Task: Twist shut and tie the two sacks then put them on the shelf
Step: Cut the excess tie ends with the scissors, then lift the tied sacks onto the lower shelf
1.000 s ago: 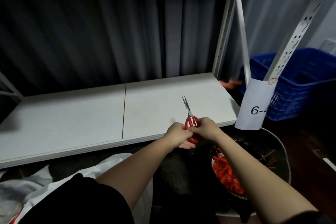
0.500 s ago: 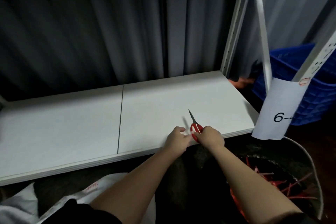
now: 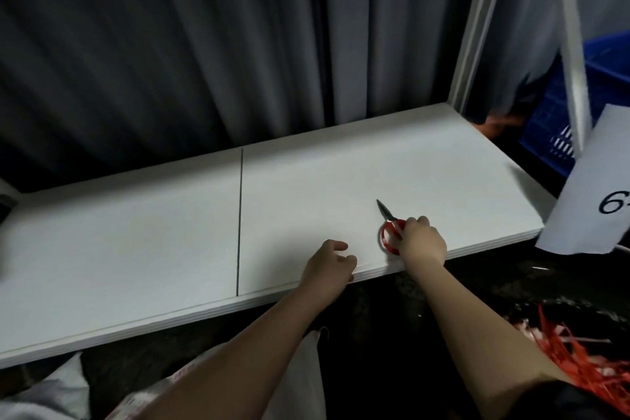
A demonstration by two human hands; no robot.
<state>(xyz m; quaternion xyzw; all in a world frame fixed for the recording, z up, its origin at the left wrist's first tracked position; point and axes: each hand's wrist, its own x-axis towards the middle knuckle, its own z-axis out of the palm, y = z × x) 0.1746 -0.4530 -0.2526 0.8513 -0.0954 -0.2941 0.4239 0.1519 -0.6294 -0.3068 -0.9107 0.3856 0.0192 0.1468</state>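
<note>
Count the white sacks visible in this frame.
2, both partly out of frame below the shelf edge: one sack under the left forearm, another sack at bottom left. Whether they are separate sacks is uncertain.

My right hand (image 3: 421, 244) rests on the white shelf (image 3: 136, 242) near its front edge, fingers closed over the red handles of the scissors (image 3: 390, 228), blades shut and pointing away from me, lying flat on the board. My left hand (image 3: 329, 264) sits just beside it, loosely curled at the shelf lip, holding nothing. Below my left arm, a white sack (image 3: 303, 375) (only partly visible). Lower right, red string (image 3: 576, 358) in a dark tub. Blue crate (image 3: 606, 102) behind the shelf post; paper label (image 3: 600, 187) marked "6-".
</note>
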